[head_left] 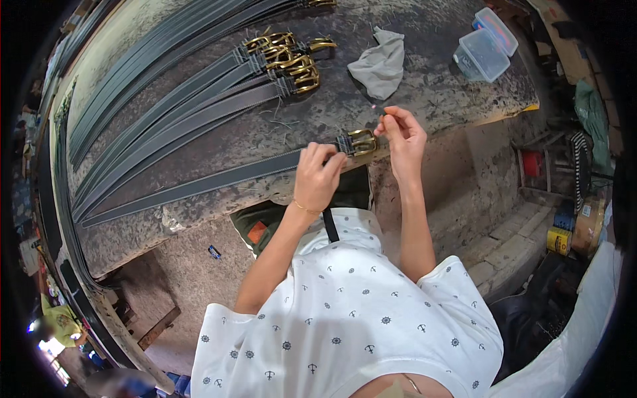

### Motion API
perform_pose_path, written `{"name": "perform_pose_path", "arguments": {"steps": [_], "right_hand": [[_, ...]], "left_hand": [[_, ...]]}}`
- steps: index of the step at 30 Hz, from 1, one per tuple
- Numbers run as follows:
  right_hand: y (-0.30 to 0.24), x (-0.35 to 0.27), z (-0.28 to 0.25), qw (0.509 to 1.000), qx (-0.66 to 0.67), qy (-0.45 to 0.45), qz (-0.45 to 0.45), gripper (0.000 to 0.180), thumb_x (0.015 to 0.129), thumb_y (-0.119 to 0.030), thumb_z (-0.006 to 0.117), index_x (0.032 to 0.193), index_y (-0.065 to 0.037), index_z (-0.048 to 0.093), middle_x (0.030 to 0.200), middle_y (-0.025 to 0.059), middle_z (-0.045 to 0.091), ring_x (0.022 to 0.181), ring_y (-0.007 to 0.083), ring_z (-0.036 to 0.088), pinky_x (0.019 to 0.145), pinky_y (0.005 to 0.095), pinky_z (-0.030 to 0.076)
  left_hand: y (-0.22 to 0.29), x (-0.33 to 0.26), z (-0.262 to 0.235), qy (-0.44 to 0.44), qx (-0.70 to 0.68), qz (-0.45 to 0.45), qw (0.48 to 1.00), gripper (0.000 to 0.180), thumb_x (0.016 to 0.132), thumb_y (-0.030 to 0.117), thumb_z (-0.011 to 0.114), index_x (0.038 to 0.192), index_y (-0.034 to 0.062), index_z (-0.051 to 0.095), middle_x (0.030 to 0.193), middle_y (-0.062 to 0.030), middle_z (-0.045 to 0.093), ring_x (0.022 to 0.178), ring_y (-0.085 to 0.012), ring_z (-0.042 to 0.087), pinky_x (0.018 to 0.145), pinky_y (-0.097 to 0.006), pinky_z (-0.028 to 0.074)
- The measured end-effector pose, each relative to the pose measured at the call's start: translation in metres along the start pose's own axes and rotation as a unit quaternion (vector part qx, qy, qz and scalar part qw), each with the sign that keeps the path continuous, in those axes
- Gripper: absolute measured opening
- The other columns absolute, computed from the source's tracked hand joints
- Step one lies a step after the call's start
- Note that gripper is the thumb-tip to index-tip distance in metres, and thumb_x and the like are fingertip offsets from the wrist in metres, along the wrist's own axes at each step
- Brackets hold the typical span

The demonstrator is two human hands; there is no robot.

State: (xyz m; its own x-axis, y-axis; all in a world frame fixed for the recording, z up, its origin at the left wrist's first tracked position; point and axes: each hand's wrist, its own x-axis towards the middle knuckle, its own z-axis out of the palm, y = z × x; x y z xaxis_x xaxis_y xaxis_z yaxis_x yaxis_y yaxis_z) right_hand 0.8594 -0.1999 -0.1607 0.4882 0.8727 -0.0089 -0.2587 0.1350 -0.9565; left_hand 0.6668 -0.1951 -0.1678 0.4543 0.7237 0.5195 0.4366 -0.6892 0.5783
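A dark grey leather belt [212, 184] with pale edge stitching lies lengthwise along the near side of the worktable. Its gold-coloured buckle [362, 142] points right, close to the table's front edge. My left hand [318, 175] is closed over the belt a little left of the buckle, fingers bent and pressing on the strap. Just beyond the buckle's right end, my right hand [403, 137] is raised with thumb and fingers pinched together. A small dark thing [383, 113] with a pinkish tip pokes out of that pinch; its kind is too small to tell.
Buckled belts [219, 89] lie in a bundle behind, with more straps [152, 60] farther back. On the stained worktable [431, 26] are a crumpled grey cloth [381, 64] and a clear plastic box [485, 54]. A frame stool [541, 162] stands right; another person [61, 323] is far left.
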Motion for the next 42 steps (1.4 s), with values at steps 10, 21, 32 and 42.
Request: {"name": "perform_pose_path", "arguments": {"steps": [10, 21, 32, 42], "right_hand": [[0.014, -0.035, 0.02, 0.946, -0.258, -0.141, -0.139, 0.009, 0.08, 0.008, 0.066, 0.087, 0.002, 0.064, 0.085, 0.0083, 0.064, 0.069, 0.0129, 0.061, 0.064, 0.0237, 0.05], [0.021, -0.038, 0.023, 0.889, -0.32, -0.175, -0.277, 0.016, 0.067, 0.009, 0.066, 0.078, 0.002, 0.057, 0.075, 0.0119, 0.056, 0.067, 0.0288, 0.056, 0.059, 0.0355, 0.047], [0.024, -0.037, 0.025, 0.882, -0.325, -0.178, -0.29, 0.017, 0.065, 0.009, 0.065, 0.077, 0.001, 0.055, 0.074, 0.012, 0.053, 0.069, 0.0309, 0.053, 0.061, 0.0378, 0.045], [0.022, -0.036, 0.026, 0.881, -0.333, -0.188, -0.28, 0.015, 0.066, 0.008, 0.065, 0.076, 0.001, 0.056, 0.075, 0.0117, 0.052, 0.069, 0.0302, 0.053, 0.061, 0.0375, 0.045]], "left_hand": [[-0.003, -0.027, 0.008, 0.069, 0.013, -0.043, 0.997, 0.02, 0.077, -0.002, 0.076, 0.094, 0.0012, 0.066, 0.093, -0.0099, 0.062, 0.081, -0.0279, 0.059, 0.073, -0.039, 0.045], [-0.01, -0.035, 0.007, 0.091, -0.051, -0.045, 0.994, 0.021, 0.074, -0.005, 0.076, 0.092, 0.001, 0.066, 0.093, -0.0103, 0.061, 0.08, -0.0289, 0.058, 0.074, -0.039, 0.044], [-0.007, -0.031, 0.006, 0.095, -0.05, -0.051, 0.993, 0.019, 0.075, -0.007, 0.074, 0.09, 0.0011, 0.067, 0.09, -0.0086, 0.063, 0.08, -0.0268, 0.059, 0.072, -0.037, 0.044], [-0.008, -0.03, 0.006, 0.101, -0.057, -0.056, 0.992, 0.019, 0.075, -0.008, 0.073, 0.09, 0.0012, 0.066, 0.091, -0.0088, 0.063, 0.08, -0.0271, 0.058, 0.072, -0.037, 0.044]]}}
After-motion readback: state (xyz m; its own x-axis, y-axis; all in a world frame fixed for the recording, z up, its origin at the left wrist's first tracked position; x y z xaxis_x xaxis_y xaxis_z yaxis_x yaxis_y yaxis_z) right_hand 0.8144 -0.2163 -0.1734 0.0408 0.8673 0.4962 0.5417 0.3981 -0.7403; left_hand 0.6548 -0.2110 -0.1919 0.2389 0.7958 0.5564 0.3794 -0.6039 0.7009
